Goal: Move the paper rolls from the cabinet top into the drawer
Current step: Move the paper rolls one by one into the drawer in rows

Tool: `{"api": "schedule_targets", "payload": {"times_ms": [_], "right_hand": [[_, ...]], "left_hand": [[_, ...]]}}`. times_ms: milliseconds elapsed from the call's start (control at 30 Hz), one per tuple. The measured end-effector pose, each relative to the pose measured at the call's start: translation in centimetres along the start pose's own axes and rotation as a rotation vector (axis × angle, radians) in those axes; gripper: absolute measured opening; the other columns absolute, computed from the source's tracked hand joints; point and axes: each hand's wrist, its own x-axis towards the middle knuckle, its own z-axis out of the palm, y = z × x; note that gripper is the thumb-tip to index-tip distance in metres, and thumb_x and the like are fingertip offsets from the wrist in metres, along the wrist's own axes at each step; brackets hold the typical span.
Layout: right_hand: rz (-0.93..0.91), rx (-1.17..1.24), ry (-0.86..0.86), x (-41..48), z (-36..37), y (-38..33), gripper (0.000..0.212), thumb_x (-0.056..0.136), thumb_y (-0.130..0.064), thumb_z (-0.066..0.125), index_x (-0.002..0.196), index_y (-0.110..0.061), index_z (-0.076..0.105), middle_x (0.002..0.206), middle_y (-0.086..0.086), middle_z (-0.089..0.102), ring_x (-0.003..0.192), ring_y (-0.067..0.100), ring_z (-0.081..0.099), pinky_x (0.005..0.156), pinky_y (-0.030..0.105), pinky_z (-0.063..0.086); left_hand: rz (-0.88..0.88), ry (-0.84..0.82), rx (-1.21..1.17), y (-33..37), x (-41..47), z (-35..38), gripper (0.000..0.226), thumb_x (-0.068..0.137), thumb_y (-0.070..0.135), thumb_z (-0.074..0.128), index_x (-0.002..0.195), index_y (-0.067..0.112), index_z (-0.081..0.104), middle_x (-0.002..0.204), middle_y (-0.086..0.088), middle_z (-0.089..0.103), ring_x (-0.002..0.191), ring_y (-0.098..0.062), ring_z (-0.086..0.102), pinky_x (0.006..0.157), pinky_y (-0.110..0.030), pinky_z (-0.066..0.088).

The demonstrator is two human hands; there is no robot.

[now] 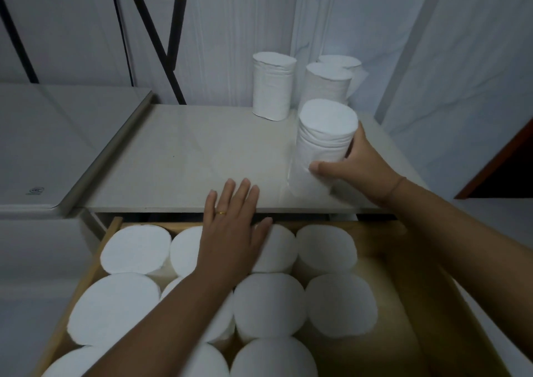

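Gripping an upright paper roll [323, 146] near the front right of the cabinet top [187, 157], the right hand [357, 166] is wrapping thumb and fingers around its lower half. The left hand [230, 232] is hovering flat with fingers released and spread, holding nothing, over the cabinet's front edge and the back row of the drawer [403, 290]. The wooden drawer is standing open below, holding white rolls [340, 304] on end in close rows; a strip of bare floor is showing along its right side. Three more rolls [274, 85] are standing at the back of the cabinet top, the rearmost [340, 60] mostly hidden, possibly touching its neighbour. The left and middle of the top are lying open.
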Motion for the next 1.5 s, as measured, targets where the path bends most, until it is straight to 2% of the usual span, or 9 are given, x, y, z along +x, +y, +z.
{"api": "schedule_targets", "payload": {"times_ms": [200,333,533,667,867,967,1133,1300,1500], "right_hand": [[0.03,-0.075,-0.057,-6.0,-4.3,-0.5,0.105,0.062,-0.02,0.084,0.145,-0.019,0.02,0.141,-0.002,0.043,0.129,0.015,0.042,0.11,0.037,0.036],[0.106,-0.095,-0.082,-10.4,-7.5,-0.5,0.11,0.055,-0.034,0.087,0.144,-0.02,0.024,0.136,0.001,0.047,0.125,0.018,0.046,0.104,0.046,0.043],[0.169,-0.119,-0.115,-14.7,-9.9,1.2,0.113,0.049,-0.039,0.088,0.142,-0.02,0.026,0.13,-0.001,0.049,0.12,0.012,0.049,0.096,0.034,0.05],[0.143,-0.179,-0.185,-15.5,-8.5,3.4,0.107,0.056,-0.01,0.088,0.138,-0.028,0.022,0.129,-0.007,0.044,0.12,0.002,0.045,0.089,0.009,0.045],[0.053,-0.275,-0.234,-14.5,-5.8,6.3,0.108,0.053,-0.009,0.089,0.135,-0.021,0.02,0.134,0.002,0.033,0.131,0.021,0.033,0.111,0.043,0.034],[0.075,-0.274,-0.223,-14.2,-6.1,7.2,0.113,0.052,-0.015,0.091,0.138,-0.024,0.018,0.137,0.002,0.028,0.13,0.017,0.032,0.109,0.034,0.037],[0.047,-0.302,-0.275,-14.0,-6.1,7.3,0.103,0.055,-0.02,0.09,0.128,-0.043,0.021,0.122,-0.043,0.023,0.121,-0.014,0.03,0.089,-0.001,0.035],[0.109,-0.363,-0.308,-13.8,-6.7,7.4,0.113,0.054,-0.034,0.089,0.14,-0.033,0.015,0.134,-0.009,0.027,0.123,0.009,0.034,0.102,0.025,0.04],[0.17,-0.381,-0.404,-13.7,-6.7,6.6,0.095,0.06,-0.034,0.086,0.134,-0.037,0.027,0.119,-0.033,0.029,0.112,0.007,0.043,0.084,0.016,0.046]], "left_hand": [[0.152,-0.12,0.0,2.6,-1.3,0.7,0.073,0.089,0.063,-0.001,0.15,0.023,0.008,0.159,0.003,0.004,0.145,-0.016,-0.008,0.117,-0.036,-0.007],[0.267,-0.187,-0.032,3.7,-2.1,1.1,0.07,0.089,0.063,0.004,0.15,0.027,0.003,0.158,0.009,-0.004,0.143,-0.009,-0.017,0.118,-0.034,-0.009],[0.334,-0.263,-0.054,4.3,-2.8,1.1,0.07,0.09,0.064,0.007,0.149,0.027,0.013,0.158,0.009,0.003,0.144,-0.008,-0.013,0.119,-0.036,-0.004],[0.327,-0.267,-0.08,4.3,-2.8,1.0,0.071,0.089,0.066,0.005,0.149,0.029,0.014,0.157,0.011,0.004,0.143,-0.006,-0.012,0.118,-0.033,-0.007],[0.323,-0.262,-0.051,4.3,-2.9,1.0,0.068,0.091,0.064,0.009,0.149,0.029,0.016,0.156,0.012,0.004,0.141,-0.001,-0.014,0.115,-0.025,-0.012],[0.316,-0.27,-0.068,4.3,-2.9,1.0,0.068,0.091,0.063,0.01,0.149,0.028,0.017,0.157,0.011,0.008,0.142,-0.002,-0.011,0.116,-0.026,-0.01],[0.307,-0.302,-0.059,4.2,-2.8,1.1,0.073,0.086,0.066,0.001,0.149,0.03,0.012,0.157,0.013,0.004,0.142,-0.001,-0.012,0.117,-0.028,-0.008],[0.298,-0.313,-0.076,4.3,-2.8,1.0,0.068,0.09,0.063,0.008,0.149,0.029,0.014,0.157,0.011,0.007,0.142,-0.003,-0.01,0.117,-0.029,-0.007],[0.282,-0.346,-0.058,4.3,-2.8,1.0,0.072,0.085,0.066,0.0,0.149,0.032,0.008,0.157,0.014,0.002,0.142,-0.001,-0.012,0.119,-0.034,-0.003]]}}
